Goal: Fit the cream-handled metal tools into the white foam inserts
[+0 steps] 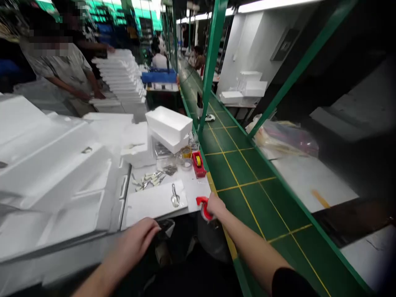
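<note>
My right hand (215, 206) grips a red handheld tape dispenser (202, 207) at the edge of the green belt. My left hand (136, 240) hangs just off the near edge of the white workbench (194, 189), its fingers slightly curled around nothing. Closest to it lies a white foam sheet (154, 203) with steel scissors (175, 196) on top. Beyond that are scattered small metal parts (148, 180). A red desktop tape dispenser (198, 163) with yellow tape stands farther on, and a white foam box (168, 127) rests beside it.
Large white foam moulded panels (46, 165) fill the left. A green conveyor belt (241, 177) with yellow lines runs away on the right, between green steel posts (212, 62). Farther back, a co-worker's hands (93, 94) rest on a tall stack of white foam pieces (120, 74).
</note>
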{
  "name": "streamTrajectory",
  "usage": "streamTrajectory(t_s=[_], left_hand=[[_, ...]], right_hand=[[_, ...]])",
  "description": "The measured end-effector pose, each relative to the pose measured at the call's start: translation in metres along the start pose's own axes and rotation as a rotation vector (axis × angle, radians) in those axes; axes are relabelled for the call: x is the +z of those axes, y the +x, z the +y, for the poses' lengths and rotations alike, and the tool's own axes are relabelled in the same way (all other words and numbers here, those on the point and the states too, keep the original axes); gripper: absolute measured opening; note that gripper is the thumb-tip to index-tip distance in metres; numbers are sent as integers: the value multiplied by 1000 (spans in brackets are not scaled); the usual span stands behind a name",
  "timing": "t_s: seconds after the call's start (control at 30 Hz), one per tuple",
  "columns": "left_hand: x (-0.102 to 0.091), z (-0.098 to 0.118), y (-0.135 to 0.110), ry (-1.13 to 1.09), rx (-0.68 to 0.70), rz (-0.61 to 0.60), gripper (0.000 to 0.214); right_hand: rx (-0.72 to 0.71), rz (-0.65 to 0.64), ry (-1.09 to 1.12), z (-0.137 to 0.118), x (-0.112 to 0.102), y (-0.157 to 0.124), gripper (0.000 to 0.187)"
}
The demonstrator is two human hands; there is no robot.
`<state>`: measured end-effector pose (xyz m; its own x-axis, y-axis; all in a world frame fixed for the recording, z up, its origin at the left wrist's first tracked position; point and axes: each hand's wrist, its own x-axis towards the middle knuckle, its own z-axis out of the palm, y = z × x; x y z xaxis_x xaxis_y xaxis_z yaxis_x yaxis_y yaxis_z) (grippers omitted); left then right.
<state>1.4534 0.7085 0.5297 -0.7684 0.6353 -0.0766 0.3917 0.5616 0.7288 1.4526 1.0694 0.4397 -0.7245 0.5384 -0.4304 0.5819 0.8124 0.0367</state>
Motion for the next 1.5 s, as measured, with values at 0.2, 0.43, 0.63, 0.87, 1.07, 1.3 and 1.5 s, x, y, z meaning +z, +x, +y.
streamTrajectory(t_s=[0.2,0.43,0.63,0.87,1.07,1.3,1.5], left_hand=[[6,-2,-53,-138,-415,32,41],[0,26,-57,-382,-496,70,36],[2,26,-70,-1130,-511,334,26],[-11,9,-94,-1341,-495,445,24],[-23,-44,-90,-1267,-457,316,26],[-40,-117,-81,-612,-312,104,27],[-55,-146,-70,-390,6,-6,21]], right_hand=[[-94,-75,103,19,22,58,26],[-497,-7,444,-47,24,-17,44],[-733,-1645,1401,-127,42,-149,85],[-544,-1708,1639,-147,54,-165,37],[-545,-1388,1647,-160,60,-166,49],[-267,-942,1811,-169,102,-196,42],[-239,-407,1718,-161,95,-228,35]])
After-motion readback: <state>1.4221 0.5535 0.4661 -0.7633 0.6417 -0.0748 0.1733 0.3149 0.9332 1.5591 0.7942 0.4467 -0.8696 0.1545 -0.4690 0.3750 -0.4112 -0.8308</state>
